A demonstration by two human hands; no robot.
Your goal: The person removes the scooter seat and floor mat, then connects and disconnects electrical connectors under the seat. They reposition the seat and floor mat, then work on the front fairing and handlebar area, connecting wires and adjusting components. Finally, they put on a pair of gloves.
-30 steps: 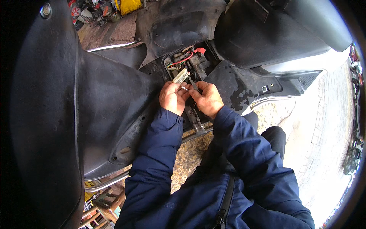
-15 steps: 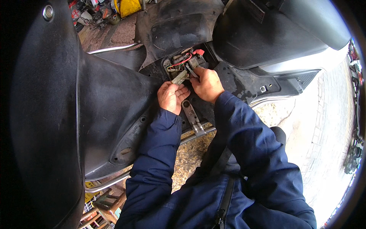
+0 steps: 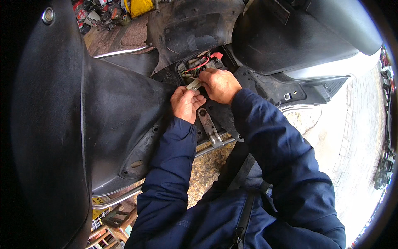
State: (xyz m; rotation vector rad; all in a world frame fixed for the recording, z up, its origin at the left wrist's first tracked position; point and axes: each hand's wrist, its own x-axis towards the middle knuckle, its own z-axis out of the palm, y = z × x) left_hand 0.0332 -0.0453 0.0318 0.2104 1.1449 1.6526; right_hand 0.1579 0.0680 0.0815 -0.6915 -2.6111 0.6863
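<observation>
Pale connector-like piece worked with both hands over an open compartment

The lower end of a small, pale cream, block-shaped piece, apparently plastic (image 3: 193,84), is pinched between the thumb and index finger of the left hand (image 3: 185,104), whose other fingers are loosely curled. The fingers of the right hand (image 3: 222,86) are bent down at the piece's upper end; whether anything is pinched there cannot be told, as the fingertips are hidden by the hand's back. The piece is held at the near side of the open compartment, between the two hands.

The step in hand is judged to be fine fingertip work on this piece. For the next move, a steady left pinch and small, careful right-hand motions seem called for, with nearby wiring left unstrained.

Just beyond, a thin red wire (image 3: 202,66) and a bright red cap-like part (image 3: 216,55) are seen inside the compartment. Nearer the wearer, a flat grey metal bracket with a round hole (image 3: 210,128) is seen. On the far side, the opening is bordered by a scuffed black plastic panel (image 3: 195,33).
</observation>
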